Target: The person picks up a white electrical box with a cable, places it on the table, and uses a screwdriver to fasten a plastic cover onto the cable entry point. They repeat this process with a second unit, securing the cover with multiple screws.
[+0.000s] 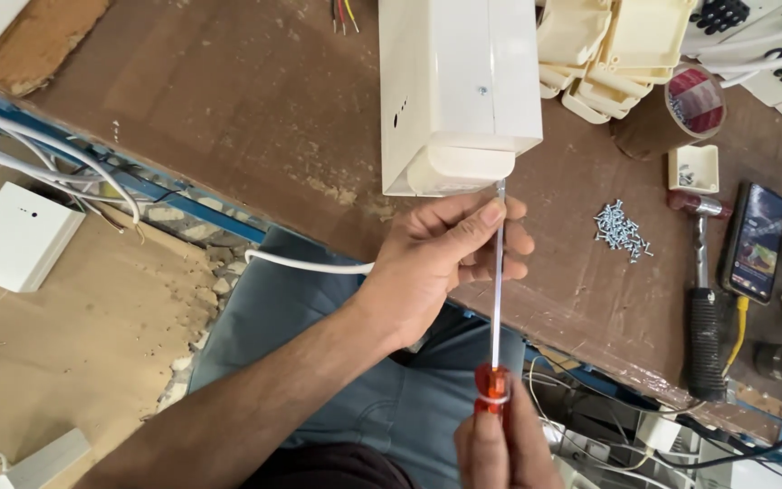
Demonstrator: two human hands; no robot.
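Orange-handled screwdriver [497, 299] stands upright. The right hand [500, 448] is closed around its handle; the left hand [436, 263] pinches the steel shaft near the tip. The tip meets the lower edge of the white plastic box [454, 91] on the brown workbench [228, 118]. Its contact point is hard to make out. The frame's lower edge cuts off the right hand.

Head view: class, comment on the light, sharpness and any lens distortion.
Head view: soft, even light, faint shadows; screwdriver shaft, left hand and screws sharp; right hand cut off by the bottom edge; table edge runs slanted; phone screen lit.
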